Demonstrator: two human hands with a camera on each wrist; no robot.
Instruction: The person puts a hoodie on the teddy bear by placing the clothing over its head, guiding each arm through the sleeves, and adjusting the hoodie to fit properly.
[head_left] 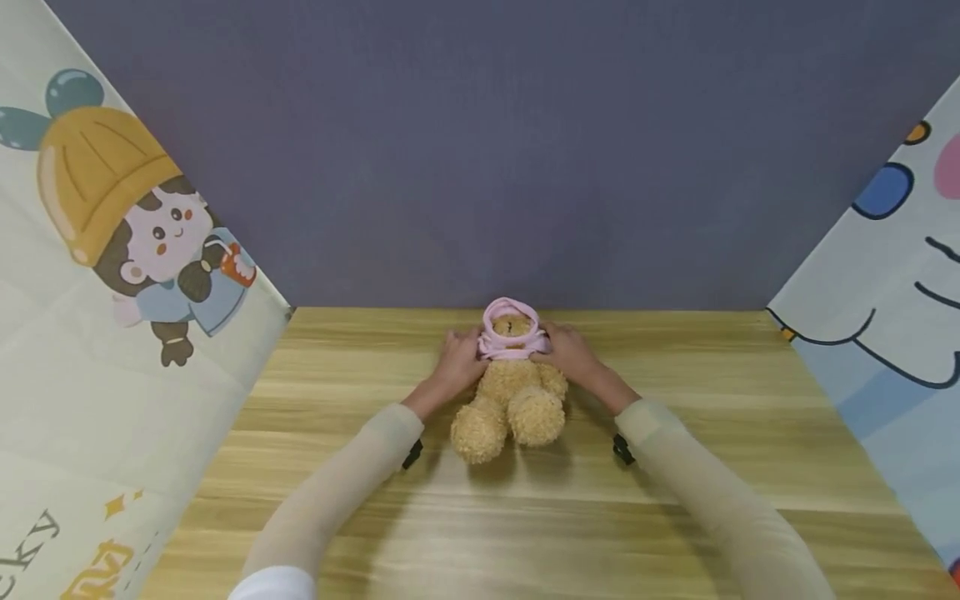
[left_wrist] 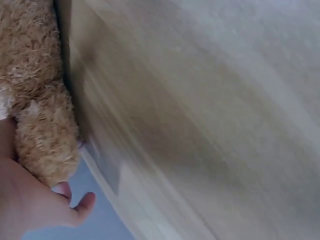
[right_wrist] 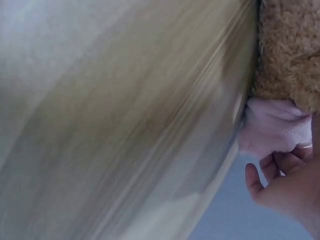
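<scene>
A curly light-brown teddy bear [head_left: 504,383] lies face up on the wooden table, its feet toward me. A small pink hoodie [head_left: 513,346] is bunched around its head and upper chest, with the muzzle showing through the opening. On the left side my left hand [head_left: 459,365] grips the hoodie's lower edge; in the left wrist view a furry arm [left_wrist: 47,135] lies against that hand. Opposite it, my right hand [head_left: 573,357] pinches the hoodie's other side, and the right wrist view shows pink cloth [right_wrist: 272,127] at its fingers. The bear's belly and legs are bare.
The wooden table [head_left: 337,367] ends at a dark grey-blue wall [head_left: 480,150] just beyond the bear's head. Printed cartoon sheets [head_left: 45,333] flank the table on the left and right. A black wrist device [head_left: 622,449] sits under each sleeve.
</scene>
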